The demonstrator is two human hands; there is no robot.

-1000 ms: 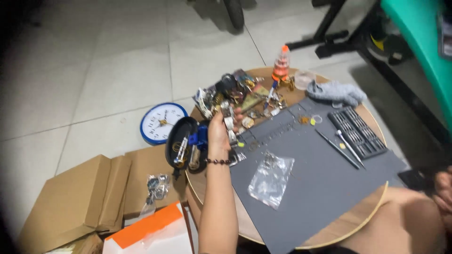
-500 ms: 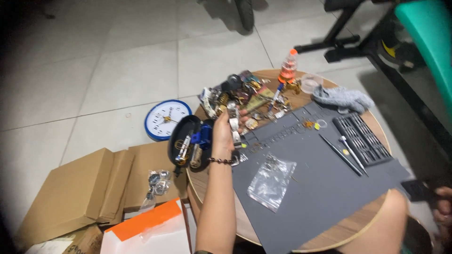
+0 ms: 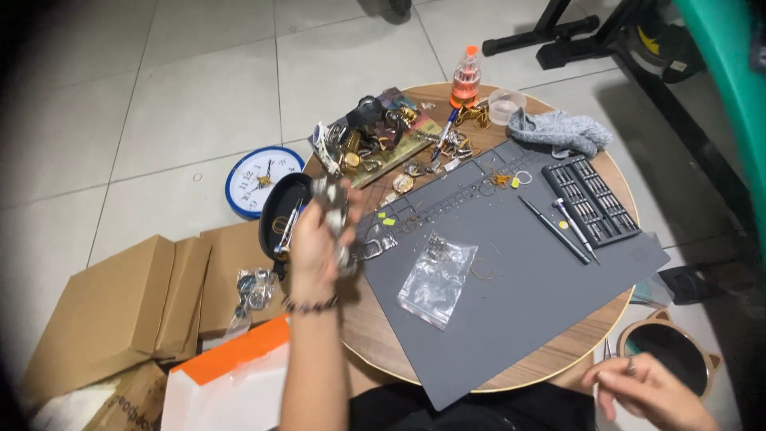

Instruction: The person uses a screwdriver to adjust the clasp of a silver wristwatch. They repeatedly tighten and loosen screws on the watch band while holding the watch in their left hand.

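My left hand [image 3: 317, 239] is raised over the left edge of the round wooden table [image 3: 375, 339] and grips a bunch of metal watch pieces [image 3: 333, 209]. It hovers beside a black oval tray [image 3: 279, 211] holding small tools. My right hand [image 3: 650, 391] rests low at the lower right, off the table, fingers loosely curled with nothing visible in them. A grey work mat [image 3: 527, 279] covers most of the table, with a clear plastic bag of small parts [image 3: 437, 277] lying on it.
A heap of watches and parts [image 3: 375, 136] sits at the table's far side, with an orange-capped bottle [image 3: 465, 78], a grey cloth [image 3: 554, 129], a screwdriver bit set [image 3: 590, 199]. On the floor: a blue wall clock [image 3: 259, 177], cardboard boxes [image 3: 120, 303], an orange-and-white box [image 3: 231, 383].
My left hand has pulled back from the watch heap toward me, lifting the metal pieces. The view shifted, and my right hand has come into sight at the lower right.
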